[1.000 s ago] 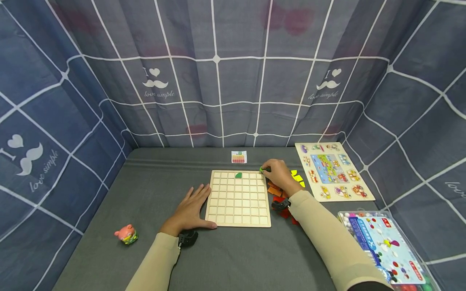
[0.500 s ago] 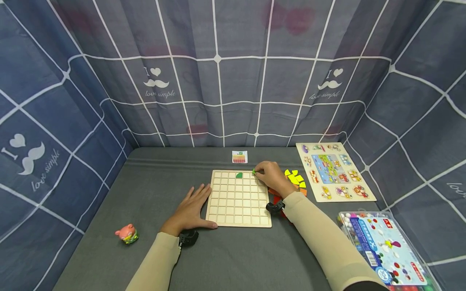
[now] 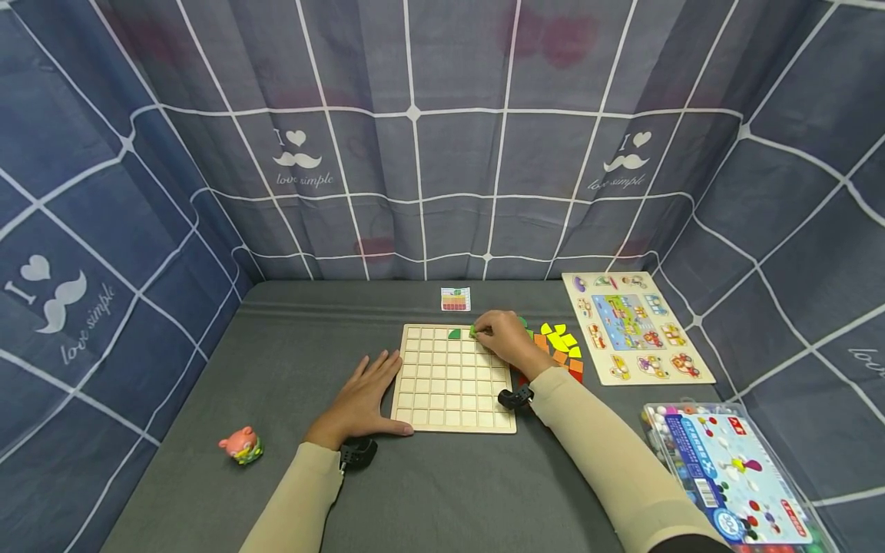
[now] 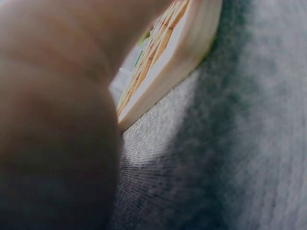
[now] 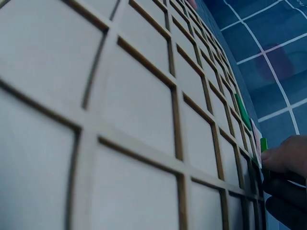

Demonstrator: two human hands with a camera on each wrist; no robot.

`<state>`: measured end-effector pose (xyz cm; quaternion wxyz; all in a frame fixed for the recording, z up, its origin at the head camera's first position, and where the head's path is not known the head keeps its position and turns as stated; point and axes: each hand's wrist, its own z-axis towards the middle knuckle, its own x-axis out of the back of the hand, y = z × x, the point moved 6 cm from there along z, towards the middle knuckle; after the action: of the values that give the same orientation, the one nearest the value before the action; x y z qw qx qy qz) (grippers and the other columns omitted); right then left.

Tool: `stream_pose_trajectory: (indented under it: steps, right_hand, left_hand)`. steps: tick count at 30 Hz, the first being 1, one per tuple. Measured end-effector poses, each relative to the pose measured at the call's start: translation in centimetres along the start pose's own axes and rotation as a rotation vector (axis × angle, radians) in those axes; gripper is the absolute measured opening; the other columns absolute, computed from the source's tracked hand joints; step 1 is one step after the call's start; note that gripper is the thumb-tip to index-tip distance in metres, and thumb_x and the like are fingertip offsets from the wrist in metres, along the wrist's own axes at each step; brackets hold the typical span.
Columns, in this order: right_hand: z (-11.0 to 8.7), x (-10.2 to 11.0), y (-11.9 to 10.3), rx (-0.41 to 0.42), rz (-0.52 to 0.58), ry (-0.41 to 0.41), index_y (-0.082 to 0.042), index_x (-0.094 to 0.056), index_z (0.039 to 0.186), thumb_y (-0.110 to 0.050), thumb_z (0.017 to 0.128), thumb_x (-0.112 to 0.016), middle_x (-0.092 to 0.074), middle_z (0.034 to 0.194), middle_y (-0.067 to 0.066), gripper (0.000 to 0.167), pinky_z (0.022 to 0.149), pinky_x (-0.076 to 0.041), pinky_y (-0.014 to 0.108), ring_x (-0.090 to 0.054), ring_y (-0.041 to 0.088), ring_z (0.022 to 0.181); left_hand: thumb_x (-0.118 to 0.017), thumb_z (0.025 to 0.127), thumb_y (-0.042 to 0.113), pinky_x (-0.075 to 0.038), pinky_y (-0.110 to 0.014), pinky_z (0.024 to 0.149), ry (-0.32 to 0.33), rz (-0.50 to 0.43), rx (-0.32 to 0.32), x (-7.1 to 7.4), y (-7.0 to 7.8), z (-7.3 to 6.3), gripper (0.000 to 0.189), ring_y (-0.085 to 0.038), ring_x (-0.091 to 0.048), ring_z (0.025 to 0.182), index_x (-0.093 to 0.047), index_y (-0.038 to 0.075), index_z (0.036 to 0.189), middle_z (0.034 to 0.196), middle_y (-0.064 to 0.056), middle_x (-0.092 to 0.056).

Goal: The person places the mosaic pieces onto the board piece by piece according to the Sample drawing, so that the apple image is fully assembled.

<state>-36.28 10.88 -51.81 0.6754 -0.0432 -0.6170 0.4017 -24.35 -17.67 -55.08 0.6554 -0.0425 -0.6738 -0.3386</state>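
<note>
A wooden grid board (image 3: 452, 384) lies at the middle of the table. A dark green leaf-shaped piece (image 3: 454, 334) sits in its top row, also visible in the right wrist view. My right hand (image 3: 510, 339) pinches a small light green piece (image 5: 264, 146) between thumb and finger, over the top row just right of the dark green one. My left hand (image 3: 362, 399) lies with fingers spread at the board's left edge, the thumb at the lower left corner. In the left wrist view that hand is blurred and covers much of the board.
Yellow pieces (image 3: 561, 339), orange pieces (image 3: 541, 342) and red pieces (image 3: 576, 375) lie right of the board, partly behind my right arm. A small picture card (image 3: 455, 299) lies beyond it. An animal puzzle board (image 3: 625, 322), a boxed set (image 3: 740, 476) and a pig figure (image 3: 240, 444) stand around.
My right hand has moved left along the board's top row with the light green piece, uncovering more loose pieces behind it. My left hand stays in place.
</note>
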Motion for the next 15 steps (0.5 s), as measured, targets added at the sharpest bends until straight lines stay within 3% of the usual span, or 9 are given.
stream_pose_trajectory:
  steps: [3, 10, 15]
  right_hand:
    - [0.2, -0.4, -0.4, 0.012, -0.012, -0.015, -0.006, -0.083, 0.107, -0.004, 0.098, -0.076, -0.074, 0.119, 0.009, 0.012, 0.100, -0.055, 0.043, -0.069, 0.029, 0.114]
    - [0.3, -1.0, -1.2, 0.081, -0.061, -0.015, -0.005, -0.083, 0.108, -0.004, 0.097, -0.078, -0.074, 0.120, 0.010, 0.012, 0.102, -0.054, 0.044, -0.068, 0.030, 0.117]
    - [0.4, -1.3, -1.1, 0.085, -0.086, -0.017, -0.006, -0.083, 0.110, -0.006, 0.098, -0.078, -0.074, 0.122, 0.009, 0.013, 0.103, -0.053, 0.042, -0.067, 0.029, 0.119]
  left_hand:
    - [-0.075, 0.068, 0.088, -0.004, -0.056, 0.126, -0.002, -0.003, 0.000, 0.0, 0.1, 0.0, 0.140, -0.031, -0.015, 0.158, -0.024, 0.004, 0.167, 0.173, -0.013, -0.021]
    - [-0.077, 0.068, 0.087, -0.005, -0.056, 0.126, -0.008, -0.002, 0.004, 0.1, 0.1, 0.0, 0.140, -0.031, -0.015, 0.158, -0.024, 0.004, 0.168, 0.173, -0.013, -0.021]
    - [-0.077, 0.068, 0.087, -0.004, -0.055, 0.126, -0.009, -0.003, 0.007, 0.1, 0.1, 0.0, 0.140, -0.031, -0.015, 0.158, -0.024, 0.004, 0.168, 0.173, -0.012, -0.021]
